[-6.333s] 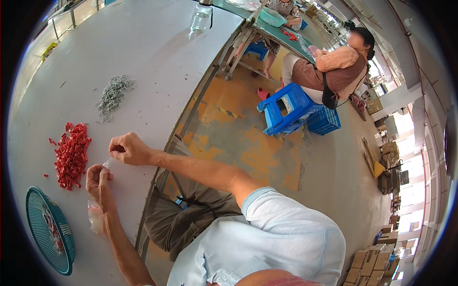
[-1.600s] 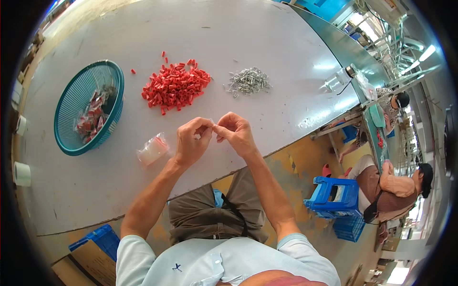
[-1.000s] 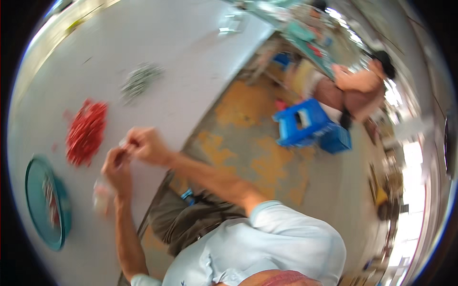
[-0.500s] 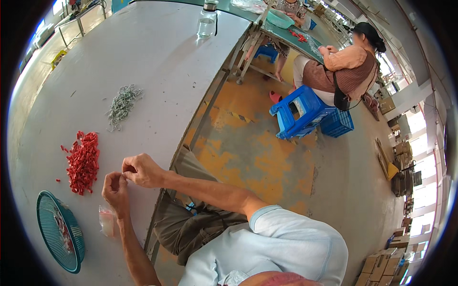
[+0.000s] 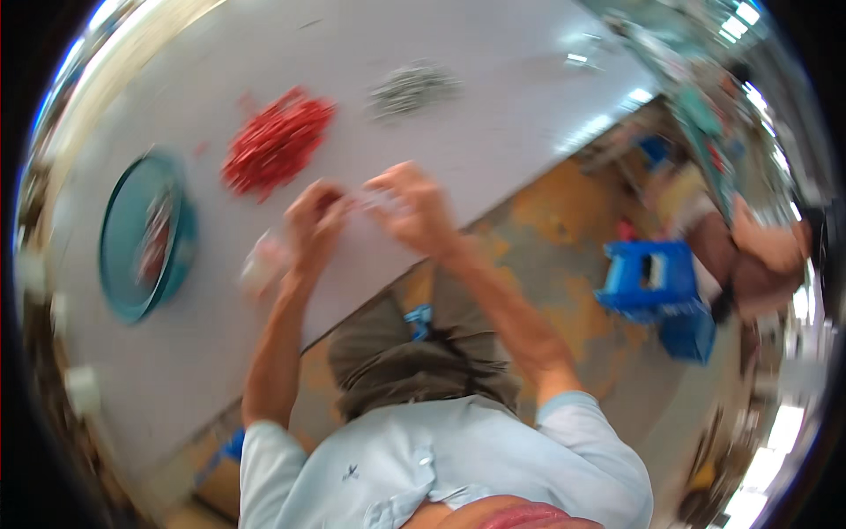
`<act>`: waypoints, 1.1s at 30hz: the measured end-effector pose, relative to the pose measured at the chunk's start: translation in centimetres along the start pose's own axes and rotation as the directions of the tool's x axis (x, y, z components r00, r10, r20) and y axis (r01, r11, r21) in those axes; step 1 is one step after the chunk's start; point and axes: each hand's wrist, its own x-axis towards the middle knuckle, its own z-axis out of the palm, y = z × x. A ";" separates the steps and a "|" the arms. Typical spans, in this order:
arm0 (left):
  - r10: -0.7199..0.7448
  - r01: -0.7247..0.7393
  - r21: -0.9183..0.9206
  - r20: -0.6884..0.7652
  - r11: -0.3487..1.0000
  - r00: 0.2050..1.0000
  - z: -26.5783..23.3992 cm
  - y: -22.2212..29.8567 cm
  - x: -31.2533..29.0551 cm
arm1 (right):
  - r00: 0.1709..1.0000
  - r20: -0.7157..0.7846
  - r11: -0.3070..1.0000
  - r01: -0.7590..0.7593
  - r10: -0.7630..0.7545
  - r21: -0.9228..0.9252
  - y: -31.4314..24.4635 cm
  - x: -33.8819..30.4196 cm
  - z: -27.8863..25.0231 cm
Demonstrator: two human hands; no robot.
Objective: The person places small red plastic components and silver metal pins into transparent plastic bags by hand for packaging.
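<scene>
Curled left hand [image 5: 315, 222] near right hand [image 5: 411, 208]

No lettering or number is legible — just a small dark mark [image 5: 351, 472] on the light-blue shirt [image 5: 388, 445], too blurred to read.

The pale grey surface [image 5: 176, 379] bears a heap of small red pieces [image 5: 278, 141], a heap of silvery bits [image 5: 414, 90] to its right, a teal basket [image 5: 181, 256] leftward, and a blurred plastic packet [image 5: 263, 264] nearer the edge.

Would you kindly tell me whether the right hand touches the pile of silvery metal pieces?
Apart: the head view, though blurred, shows grey tabletop between the right hand and the pile of silvery metal pieces.
</scene>
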 end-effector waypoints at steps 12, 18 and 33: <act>-0.094 0.095 -0.027 0.044 0.995 0.995 -1.0 0.7 -0.3 | 0.983 0.161 0.989 -0.105 0.088 0.099 -1.6 1.0 1.4; -0.148 0.157 -0.135 0.078 0.978 0.986 -1.2 1.7 -0.3 | 0.958 0.138 0.922 -0.282 0.253 0.265 -1.0 0.4 1.0; -0.088 0.109 -0.096 0.196 0.989 0.977 -0.4 1.4 -0.7 | 0.954 0.163 0.842 -0.298 0.251 0.449 0.1 -0.9 0.9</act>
